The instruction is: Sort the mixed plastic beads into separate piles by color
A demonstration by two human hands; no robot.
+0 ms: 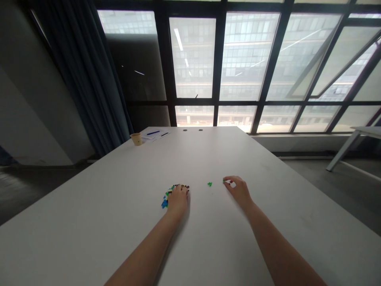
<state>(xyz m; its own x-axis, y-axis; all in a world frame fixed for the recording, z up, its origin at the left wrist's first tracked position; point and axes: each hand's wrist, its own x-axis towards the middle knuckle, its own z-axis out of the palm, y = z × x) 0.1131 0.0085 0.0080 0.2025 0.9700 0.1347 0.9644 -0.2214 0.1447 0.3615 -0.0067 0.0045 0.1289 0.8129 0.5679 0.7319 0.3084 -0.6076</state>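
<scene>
My left hand (177, 198) lies over a pile of small coloured building bricks (164, 202), its fingers stretched across them. Blue, green, yellowish and dark brown bricks show around its edges; those beneath the palm are hidden. Off to the right, my right hand (238, 190) pinches a small green brick (224, 180) between thumb and fingertips, close to the tabletop. Between the two hands, a little cluster of green bricks (210, 184) rests by itself on the white table (205, 230).
A paper cup (136, 139) stands at the table's far left edge. Beside it lie paper sheets (149, 136) with a blue pen (153, 132) and a dark pen (164, 134). Two round dark inserts sit near the far edge. Another table (367, 131) is at far right.
</scene>
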